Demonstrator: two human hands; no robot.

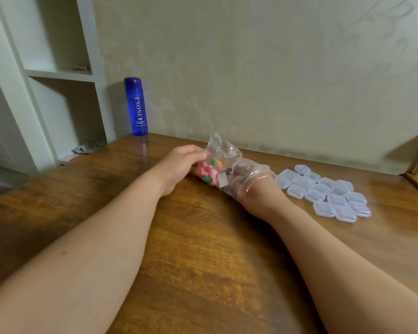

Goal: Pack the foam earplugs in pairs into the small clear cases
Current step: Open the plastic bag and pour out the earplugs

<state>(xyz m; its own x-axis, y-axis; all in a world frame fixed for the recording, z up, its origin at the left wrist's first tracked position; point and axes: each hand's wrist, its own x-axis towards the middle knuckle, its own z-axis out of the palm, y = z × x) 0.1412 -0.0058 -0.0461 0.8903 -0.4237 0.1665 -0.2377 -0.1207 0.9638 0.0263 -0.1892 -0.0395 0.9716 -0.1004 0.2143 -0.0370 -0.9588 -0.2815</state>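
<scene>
Hands | left hand [179,165] grips bag [225,150] | right hand [250,186] inside bag, grip unseen

We read one word: ENONE, in white capitals running vertically down the blue bottle [136,106], which stands at 11 o'clock on the table [203,249]. The smaller white print beneath it is too fine to read. A small tag [222,181] inside the clear bag [229,150], at 12 o'clock, is illegible.
</scene>
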